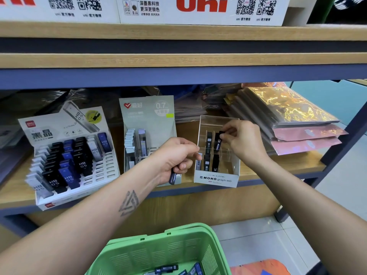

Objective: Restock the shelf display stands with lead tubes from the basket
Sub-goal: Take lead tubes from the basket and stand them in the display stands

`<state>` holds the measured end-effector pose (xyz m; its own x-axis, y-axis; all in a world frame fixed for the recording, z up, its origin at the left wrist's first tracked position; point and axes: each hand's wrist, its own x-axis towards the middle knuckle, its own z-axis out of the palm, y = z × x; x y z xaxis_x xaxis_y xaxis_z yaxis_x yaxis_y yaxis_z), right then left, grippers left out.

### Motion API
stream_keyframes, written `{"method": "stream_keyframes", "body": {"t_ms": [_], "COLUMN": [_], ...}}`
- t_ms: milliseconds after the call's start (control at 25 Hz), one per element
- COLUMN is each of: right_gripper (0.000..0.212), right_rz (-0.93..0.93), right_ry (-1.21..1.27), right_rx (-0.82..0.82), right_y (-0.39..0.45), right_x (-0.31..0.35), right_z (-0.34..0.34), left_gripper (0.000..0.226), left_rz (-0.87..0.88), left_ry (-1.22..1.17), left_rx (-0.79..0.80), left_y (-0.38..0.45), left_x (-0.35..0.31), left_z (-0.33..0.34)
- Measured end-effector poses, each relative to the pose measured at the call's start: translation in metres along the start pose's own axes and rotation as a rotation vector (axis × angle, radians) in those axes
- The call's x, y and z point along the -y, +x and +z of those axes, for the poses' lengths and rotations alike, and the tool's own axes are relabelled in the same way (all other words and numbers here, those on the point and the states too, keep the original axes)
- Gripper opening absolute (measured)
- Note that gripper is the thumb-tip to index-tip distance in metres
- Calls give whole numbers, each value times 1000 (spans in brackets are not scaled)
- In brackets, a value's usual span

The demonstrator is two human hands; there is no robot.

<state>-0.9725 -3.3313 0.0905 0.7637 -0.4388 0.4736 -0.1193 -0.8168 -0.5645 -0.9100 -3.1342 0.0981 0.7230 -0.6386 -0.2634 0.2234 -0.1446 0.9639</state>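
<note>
Three display stands sit in a row on the wooden shelf (278, 165) with its blue-grey metal frame. Farthest left is a white cardboard stand (59, 124) with a red logo and tiered slots, crowded with black, blue and pale-grey lead tubes marked HB 0.5; they overlap too much to count. Next to it stands a grey-green cardboard stand (148, 114) printed 0.7, with a row of white-capped tubes on its left side and one taller tube beside them. In front of that stand, the left hand (174, 157) has its fingers curled around a dark blue lead tube (172, 178) that points down from the fist. Just to the right is the clear plastic stand with a white MONO graph MG base (216, 178); about five dark tubes are visible in its compartments, two at the back and three in front. The right hand (244, 139) reaches into the back of this stand and pinches the cap of a black lead tube (218, 140) standing in a rear compartment. Farther right on the shelf lies a stack of wrapped flat packs (294, 120), gold on top and pink below. Below, the green perforated plastic basket (168, 249) holds several more dark blue tubes (166, 268). White uni-branded boxes (200, 8) line the shelf above, and pale floor tiles (337, 195) show at the right.
</note>
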Motion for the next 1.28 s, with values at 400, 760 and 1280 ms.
{"method": "stream_keyframes", "body": {"t_ms": [400,760,1280], "right_gripper": [24,27,24], "right_rz": [-48,238,137], "right_ry": [-151,716,451], "right_rx": [-55,728,327], "right_y": [-4,-39,-20], "right_x": [3,71,43], "right_z": [11,10,3], "left_gripper": [19,25,9], "left_rz": [-39,148,149], "left_ry": [-260,-571,-176], "left_rx": [2,-260,-231], "left_y": [-1,-2,0], "left_x": [-6,-13,-11], "left_z": [-3,-7,-23]}}
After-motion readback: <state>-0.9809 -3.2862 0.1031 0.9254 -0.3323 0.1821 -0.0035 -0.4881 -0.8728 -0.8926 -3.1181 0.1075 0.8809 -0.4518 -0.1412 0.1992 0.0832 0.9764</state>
